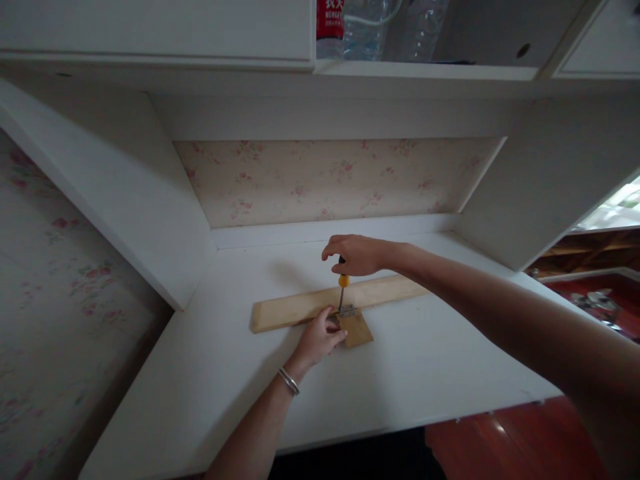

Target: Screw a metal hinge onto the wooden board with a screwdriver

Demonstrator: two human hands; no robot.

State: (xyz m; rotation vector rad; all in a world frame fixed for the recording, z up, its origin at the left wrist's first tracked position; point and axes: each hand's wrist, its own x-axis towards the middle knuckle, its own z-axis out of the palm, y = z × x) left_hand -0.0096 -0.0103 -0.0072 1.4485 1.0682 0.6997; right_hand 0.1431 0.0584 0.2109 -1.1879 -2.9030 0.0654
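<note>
A long pale wooden strip lies across the white desk. A small wooden block sits against its near edge, with a small metal hinge across the joint. My right hand grips the top of a screwdriver with a yellow and black handle, held upright with its tip on the hinge. My left hand, a bracelet on its wrist, presses on the block and strip just left of the hinge.
The desk sits in a white alcove with flowered wallpaper at the back. A shelf above holds plastic water bottles. A white side panel stands at the left. Red flooring shows beyond the desk's near right edge.
</note>
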